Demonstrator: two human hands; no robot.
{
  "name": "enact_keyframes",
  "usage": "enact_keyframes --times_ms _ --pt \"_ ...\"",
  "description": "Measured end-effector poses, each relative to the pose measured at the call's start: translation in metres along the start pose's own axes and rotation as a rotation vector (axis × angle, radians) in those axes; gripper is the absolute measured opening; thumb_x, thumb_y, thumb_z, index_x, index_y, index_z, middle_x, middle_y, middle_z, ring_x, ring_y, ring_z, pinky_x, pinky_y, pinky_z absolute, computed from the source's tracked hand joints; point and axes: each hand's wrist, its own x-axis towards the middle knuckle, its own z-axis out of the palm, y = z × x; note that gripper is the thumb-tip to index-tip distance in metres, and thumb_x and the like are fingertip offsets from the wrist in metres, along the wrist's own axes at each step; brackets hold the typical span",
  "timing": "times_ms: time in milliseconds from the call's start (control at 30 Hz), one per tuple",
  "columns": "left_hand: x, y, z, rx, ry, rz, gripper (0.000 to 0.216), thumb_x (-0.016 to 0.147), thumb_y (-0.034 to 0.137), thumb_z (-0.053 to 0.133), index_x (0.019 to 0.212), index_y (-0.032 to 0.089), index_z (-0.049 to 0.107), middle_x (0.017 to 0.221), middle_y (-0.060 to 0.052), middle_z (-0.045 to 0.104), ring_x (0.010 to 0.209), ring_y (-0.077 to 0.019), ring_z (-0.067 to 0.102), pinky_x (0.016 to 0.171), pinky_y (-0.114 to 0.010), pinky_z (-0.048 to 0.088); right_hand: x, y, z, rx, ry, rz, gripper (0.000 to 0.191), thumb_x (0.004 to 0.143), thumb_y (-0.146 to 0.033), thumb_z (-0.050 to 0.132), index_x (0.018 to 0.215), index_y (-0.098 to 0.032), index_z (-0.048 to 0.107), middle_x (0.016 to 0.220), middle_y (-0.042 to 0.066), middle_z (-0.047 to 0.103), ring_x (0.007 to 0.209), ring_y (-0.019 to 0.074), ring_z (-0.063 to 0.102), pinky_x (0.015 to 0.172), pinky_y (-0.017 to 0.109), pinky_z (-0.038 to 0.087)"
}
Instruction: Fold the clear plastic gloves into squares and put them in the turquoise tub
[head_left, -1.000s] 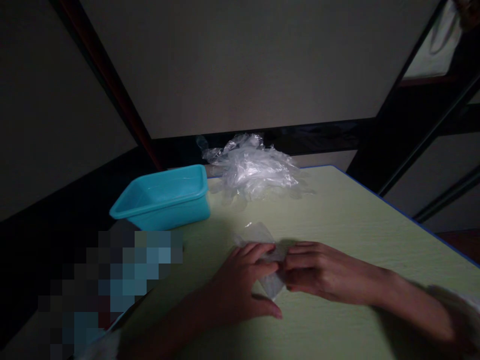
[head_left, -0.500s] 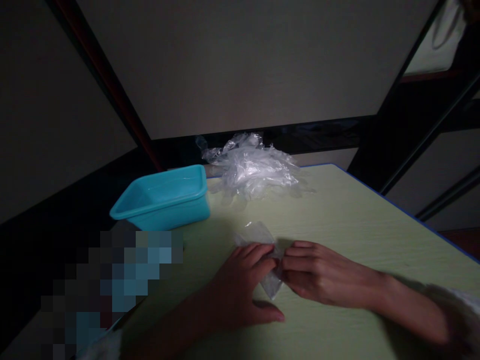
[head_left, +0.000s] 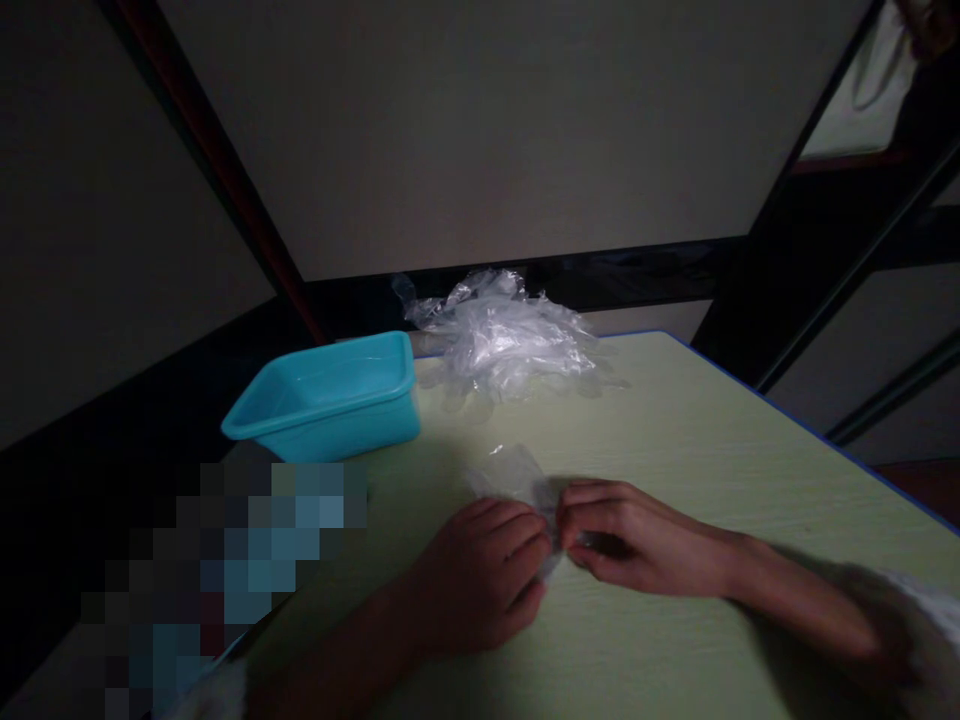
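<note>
A small clear plastic piece, thin like a bag or glove, lies on the pale green table in front of me. My left hand has its fingers curled onto the near left part of it. My right hand meets it from the right, its fingertips pinched on the same piece. Most of the plastic is hidden under both hands; only its far end shows.
A turquoise plastic tub stands at the table's back left corner. A heap of crumpled clear plastic lies at the back edge beside it. The table's blue right edge runs diagonally. A pixelated patch covers the lower left.
Both hands have curled in and drawn closer together over the plastic piece. My left thumb, stretched out flat before, is now tucked in, and the near end of the plastic has disappeared under the fingers.
</note>
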Motion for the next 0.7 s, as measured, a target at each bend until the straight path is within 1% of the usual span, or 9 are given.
enact_keyframes --times_ms 100,200,300,467,600,700 --pt "0.002 0.002 0.002 0.039 -0.019 0.002 0.021 0.086 0.013 0.038 0.095 0.013 0.057 0.091 -0.008 0.065 0.087 -0.0194 0.058 0.076 -0.032 0.047 -0.001 0.001 0.001 -0.036 -0.019 -0.039 0.014 0.079 -0.009 0.049 0.083 -0.015 0.060 0.076 0.003 0.057 0.074 0.0145 0.052 0.070 0.027 0.043" --pt "0.003 0.003 0.003 0.049 0.025 -0.002 0.026 0.090 0.012 0.033 0.091 0.013 0.059 0.085 -0.007 0.065 0.082 -0.0183 0.059 0.072 -0.031 0.048 -0.003 0.003 0.003 -0.167 -0.026 -0.091 0.016 0.081 -0.022 0.053 0.093 -0.015 0.062 0.082 0.005 0.060 0.078 0.0177 0.051 0.073 0.032 0.042" --pt "0.004 0.004 0.001 0.021 0.063 -0.020 0.030 0.091 0.014 0.030 0.089 0.013 0.061 0.084 -0.007 0.066 0.078 -0.0179 0.060 0.070 -0.031 0.049 -0.005 0.007 0.004 -0.304 0.009 -0.118 0.021 0.084 -0.030 0.052 0.095 -0.014 0.062 0.084 0.007 0.061 0.078 0.0197 0.050 0.070 0.034 0.042" --pt "0.003 0.004 0.000 -0.050 0.094 -0.066 0.030 0.090 0.015 0.031 0.091 0.013 0.061 0.090 -0.008 0.067 0.082 -0.0176 0.062 0.075 -0.030 0.051 -0.006 0.014 0.001 -0.406 0.044 -0.167 0.023 0.088 -0.025 0.044 0.092 -0.013 0.063 0.086 0.009 0.062 0.080 0.0206 0.051 0.069 0.035 0.043" --pt "0.002 0.004 0.002 -0.102 0.107 -0.082 0.029 0.091 0.015 0.032 0.095 0.013 0.061 0.094 -0.009 0.067 0.086 -0.0166 0.063 0.079 -0.029 0.051 -0.005 0.017 -0.003 -0.423 0.044 -0.226 0.026 0.089 -0.018 0.039 0.089 -0.012 0.064 0.096 0.010 0.065 0.084 0.0208 0.054 0.071 0.036 0.045" --pt "0.002 0.005 0.003 -0.108 0.135 -0.087 0.028 0.091 0.015 0.033 0.093 0.013 0.061 0.094 -0.009 0.067 0.085 -0.0164 0.063 0.079 -0.028 0.051 -0.004 0.016 -0.005 -0.456 0.058 -0.267 0.030 0.091 -0.015 0.036 0.089 -0.011 0.065 0.098 0.010 0.067 0.085 0.0204 0.057 0.071 0.035 0.048"
